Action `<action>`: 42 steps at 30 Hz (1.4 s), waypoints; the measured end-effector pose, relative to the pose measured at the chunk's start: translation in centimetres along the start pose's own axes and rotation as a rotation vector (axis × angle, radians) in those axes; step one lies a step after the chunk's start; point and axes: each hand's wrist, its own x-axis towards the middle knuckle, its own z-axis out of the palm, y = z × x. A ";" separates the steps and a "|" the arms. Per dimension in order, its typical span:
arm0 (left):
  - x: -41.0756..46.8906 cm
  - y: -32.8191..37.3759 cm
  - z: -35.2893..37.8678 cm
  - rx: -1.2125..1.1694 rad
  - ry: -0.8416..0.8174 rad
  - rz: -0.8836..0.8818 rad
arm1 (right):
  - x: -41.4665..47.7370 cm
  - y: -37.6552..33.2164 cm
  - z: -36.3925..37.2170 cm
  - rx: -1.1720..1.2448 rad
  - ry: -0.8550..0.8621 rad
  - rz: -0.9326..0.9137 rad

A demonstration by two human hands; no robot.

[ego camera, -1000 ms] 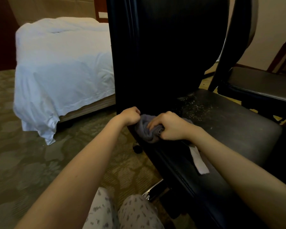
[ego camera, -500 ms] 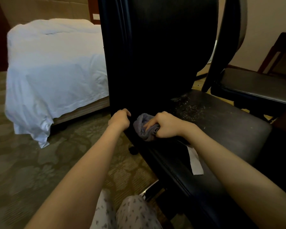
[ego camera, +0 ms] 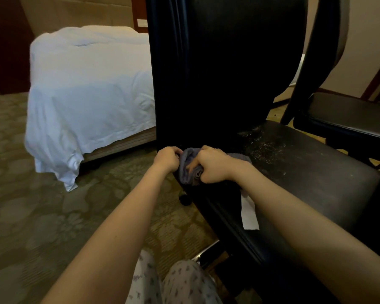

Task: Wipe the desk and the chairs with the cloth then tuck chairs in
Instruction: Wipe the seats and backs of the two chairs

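A black leather office chair stands in front of me, its tall backrest upright and its seat speckled with pale crumbs near the back. At the seat's back left corner lies a bunched grey cloth. My right hand grips the cloth with curled fingers and presses it onto the seat. My left hand is curled at the cloth's left edge, against the base of the backrest; it seems to pinch the cloth. A white tag hangs over the seat's front edge.
A second black chair stands behind on the right. A bed with white sheets fills the left. Patterned carpet covers the floor. My knees in patterned trousers are at the bottom, beside the chair's metal base.
My left hand has closed in against the cloth from the chair's edge. My right hand has kept its grip and shifted the cloth slightly at the seat corner.
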 end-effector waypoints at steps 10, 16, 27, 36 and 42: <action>-0.6 1.1 -1.3 0.048 -0.081 -0.029 | 0.1 0.2 1.0 -0.021 0.096 0.058; -0.7 0.9 -0.7 0.145 -0.045 -0.010 | -1.2 1.7 1.3 0.223 0.058 -0.057; -1.9 3.4 1.4 0.425 0.074 -0.047 | -10.5 2.5 1.8 0.513 0.089 -0.155; -2.9 7.6 4.6 0.289 0.133 0.060 | -8.8 3.5 3.4 0.429 0.300 0.219; -3.1 9.7 4.7 0.181 -0.027 0.017 | -8.9 3.5 3.8 0.354 0.302 0.276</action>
